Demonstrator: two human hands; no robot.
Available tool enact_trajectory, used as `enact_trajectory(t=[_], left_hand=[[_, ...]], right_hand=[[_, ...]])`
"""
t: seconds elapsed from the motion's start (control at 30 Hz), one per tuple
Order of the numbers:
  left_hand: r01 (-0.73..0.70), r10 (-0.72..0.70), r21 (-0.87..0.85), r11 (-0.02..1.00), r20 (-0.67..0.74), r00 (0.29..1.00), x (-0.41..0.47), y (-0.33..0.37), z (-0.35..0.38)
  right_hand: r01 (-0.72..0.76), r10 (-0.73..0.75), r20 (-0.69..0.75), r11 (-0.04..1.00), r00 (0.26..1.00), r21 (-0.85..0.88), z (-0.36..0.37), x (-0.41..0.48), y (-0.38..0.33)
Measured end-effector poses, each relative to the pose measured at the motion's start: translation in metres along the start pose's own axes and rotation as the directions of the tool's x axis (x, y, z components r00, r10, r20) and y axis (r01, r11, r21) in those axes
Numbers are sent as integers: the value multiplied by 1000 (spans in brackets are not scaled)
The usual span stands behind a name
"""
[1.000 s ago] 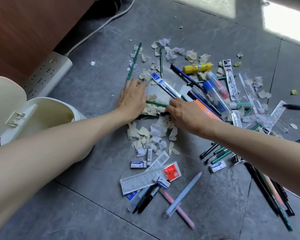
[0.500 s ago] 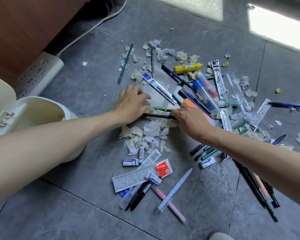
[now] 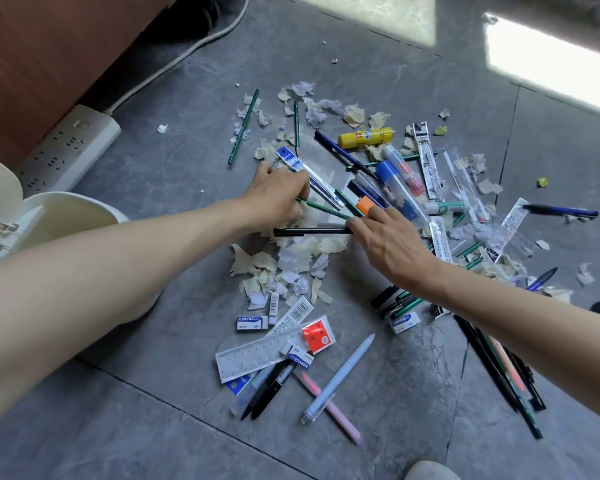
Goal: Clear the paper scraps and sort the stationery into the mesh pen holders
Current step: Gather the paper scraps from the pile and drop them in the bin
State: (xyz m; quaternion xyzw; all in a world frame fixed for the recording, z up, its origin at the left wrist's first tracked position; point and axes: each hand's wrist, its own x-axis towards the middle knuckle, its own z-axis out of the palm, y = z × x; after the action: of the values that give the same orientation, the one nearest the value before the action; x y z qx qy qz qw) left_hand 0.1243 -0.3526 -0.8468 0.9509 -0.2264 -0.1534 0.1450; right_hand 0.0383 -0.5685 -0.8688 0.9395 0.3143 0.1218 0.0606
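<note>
1. The paper scraps (image 3: 284,261), torn cream and white pieces, are heaped loosely on the floor (image 3: 153,410) at mid-scene, just near of both hands. More are strewn far and right among the stationery.
2. The step in hand is judged to be the gathering of scraps, with pens being cleared off the heap first. No mesh pen holders are in view.
3. The left hand (image 3: 278,199) is set on the far edge of the heap with its fingers bent down over one end of a green pencil (image 3: 323,209). Whether the pencil is gripped cannot be told.
4. The right hand (image 3: 385,240) is held with fingers nearly straight, and nothing is grasped. Its fingertips touch the right end of a black pen (image 3: 312,231) lying across the heap's far edge.
5. The next move is judged to call for pen and pencil to be lifted aside. The scraps would then be scooped between both hands toward the open cream bin (image 3: 84,199) at the left.
6. The scraps are thin, ragged-edged and crumpled, so scattering is likely if they are squeezed loosely.
7. The pens are slender, smooth plastic barrels and are apt to roll. The clear ruler (image 3: 253,356) is flat and stiff, the erasers (image 3: 252,322) are small sleeved blocks, and the yellow glue stick (image 3: 366,136) is a stubby cylinder.
8. The floor is of smooth grey stone-look tile with a slight sheen.
9. A white power strip (image 3: 66,147) lies at the far left.
</note>
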Motion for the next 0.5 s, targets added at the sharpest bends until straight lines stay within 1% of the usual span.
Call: enact_trajectory(t=[0.1, 0.17, 0.23, 0.3, 0.33, 0.37, 0.43, 0.5], left_hand=[[41, -30, -159, 986, 76, 997, -2, 1, -13], [47, -13, -252, 966, 136, 991, -8, 4, -21], [48, 2, -262, 964, 190, 982, -11, 8, -25], [34, 22, -256, 966, 212, 977, -14, 10, -26], [12, 42, -243, 970, 213, 976, -16, 11, -27], [-28, 68, -194, 981, 203, 977, -19, 13, -27], [-116, 116, -8, 993, 176, 978, -24, 18, -27], [-179, 156, 146, 973, 155, 976, -29, 27, -25]], right_hand=[[-29, 29, -35, 999, 999, 20, -1, 1, 4], [-55, 55, -8, 995, 998, 85, -3, 4, 3], [-79, 78, 17, 993, 997, 84, -4, 8, 0], [-115, 115, 12, 991, 993, 64, -8, 10, -2], [-126, 126, 4, 990, 992, 62, -11, 10, -3], [-122, 123, -12, 991, 992, 59, -14, 9, -3], [-104, 106, -26, 993, 994, 54, -21, 8, -3], [-88, 89, -24, 995, 996, 40, -26, 5, -3]])
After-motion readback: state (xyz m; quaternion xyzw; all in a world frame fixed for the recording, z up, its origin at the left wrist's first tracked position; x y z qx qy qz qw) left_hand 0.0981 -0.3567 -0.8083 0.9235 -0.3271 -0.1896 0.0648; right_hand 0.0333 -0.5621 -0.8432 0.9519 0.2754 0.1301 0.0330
